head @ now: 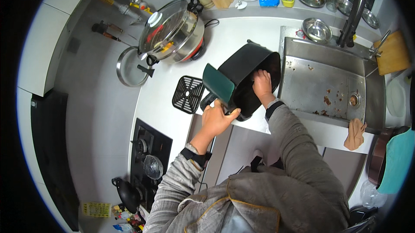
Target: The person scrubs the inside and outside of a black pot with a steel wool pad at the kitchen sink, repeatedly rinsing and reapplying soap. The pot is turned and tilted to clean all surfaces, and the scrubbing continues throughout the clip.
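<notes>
A black air fryer basket (pixel 244 62) with a green front panel (pixel 219 82) is tipped on its side at the counter's front edge, its mouth facing the sink. My left hand (pixel 217 117) grips it at the handle side, thumb laid over the rim. My right hand (pixel 262 83) reaches into the basket's mouth with its fingers against the inner wall. Whether those fingers hold anything is hidden. On the counter, left of the basket, lies a black slotted crisper plate (pixel 188 94).
To the right is a steel sink (pixel 311 80) with brown food scraps around its drain, under a black faucet (pixel 353 18). A tan cloth (pixel 355 134) hangs over its front edge. A lidded electric pot (pixel 175 35) and a glass lid (pixel 132 67) stand back left, a gas hob (pixel 149 155) front left.
</notes>
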`<state>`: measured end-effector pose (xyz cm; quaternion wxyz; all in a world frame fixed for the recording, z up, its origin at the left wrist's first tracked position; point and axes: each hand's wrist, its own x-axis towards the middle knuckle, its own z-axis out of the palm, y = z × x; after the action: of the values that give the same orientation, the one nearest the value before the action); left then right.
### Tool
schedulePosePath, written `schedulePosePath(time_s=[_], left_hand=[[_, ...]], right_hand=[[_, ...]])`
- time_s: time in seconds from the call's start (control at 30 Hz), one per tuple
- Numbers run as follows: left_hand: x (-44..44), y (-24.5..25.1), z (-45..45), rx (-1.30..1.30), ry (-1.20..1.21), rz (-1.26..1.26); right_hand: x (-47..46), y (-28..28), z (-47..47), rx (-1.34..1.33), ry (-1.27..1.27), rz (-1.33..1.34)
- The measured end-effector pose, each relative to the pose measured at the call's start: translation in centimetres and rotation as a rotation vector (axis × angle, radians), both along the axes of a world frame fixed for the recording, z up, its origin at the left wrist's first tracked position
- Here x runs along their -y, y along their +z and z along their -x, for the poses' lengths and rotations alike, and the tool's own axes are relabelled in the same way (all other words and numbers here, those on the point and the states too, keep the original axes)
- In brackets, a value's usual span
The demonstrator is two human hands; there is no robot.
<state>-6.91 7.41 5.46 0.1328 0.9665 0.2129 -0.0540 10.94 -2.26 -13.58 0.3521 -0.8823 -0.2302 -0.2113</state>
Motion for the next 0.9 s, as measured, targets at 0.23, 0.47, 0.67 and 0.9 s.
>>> schedulePosePath(time_s=[0.23,0.47,0.67,0.9], left_hand=[[-0.8,0.3,-0.1,-0.038,0.027,0.027],[-0.3,-1.0,0.7,0.048,-0.025,-0.064],[-0.4,-1.0,1.1,0.066,-0.066,-0.064],[0.2,-0.6,1.3,0.045,-0.053,-0.016]], right_hand=[[-1.3,0.6,5.1,-0.195,0.554,-0.101],[3.7,0.1,2.0,0.001,0.257,0.058],[1.8,1.1,10.3,-0.548,0.547,-0.256],[5.7,0.8,4.2,-0.114,0.342,0.153]])
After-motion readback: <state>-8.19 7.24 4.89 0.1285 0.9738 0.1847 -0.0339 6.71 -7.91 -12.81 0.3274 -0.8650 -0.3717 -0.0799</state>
